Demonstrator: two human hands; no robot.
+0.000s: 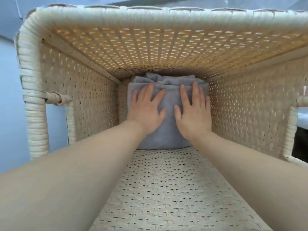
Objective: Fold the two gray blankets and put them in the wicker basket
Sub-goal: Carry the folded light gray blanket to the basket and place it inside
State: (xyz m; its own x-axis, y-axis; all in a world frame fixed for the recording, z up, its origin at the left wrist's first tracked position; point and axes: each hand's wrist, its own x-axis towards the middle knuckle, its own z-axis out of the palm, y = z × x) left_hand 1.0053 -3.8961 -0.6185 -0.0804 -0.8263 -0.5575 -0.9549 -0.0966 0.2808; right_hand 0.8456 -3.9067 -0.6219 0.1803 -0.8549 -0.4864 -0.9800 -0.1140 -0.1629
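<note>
I look straight down into a deep cream wicker basket [80,97]. At its bottom lies a folded gray blanket [168,132], with more gray folds [156,79] showing at its far edge; I cannot tell whether those belong to a second blanket. My left hand [146,110] lies flat on the blanket's left half, fingers spread. My right hand [193,112] lies flat on its right half, fingers apart too. Neither hand grips the cloth. Both forearms reach down between the basket walls.
The basket's thick wrapped rim [35,97] runs along the left and top, with a handle loop [55,97] on the left wall. Woven walls close in on every side. A pale blue floor [11,80] shows outside on the left.
</note>
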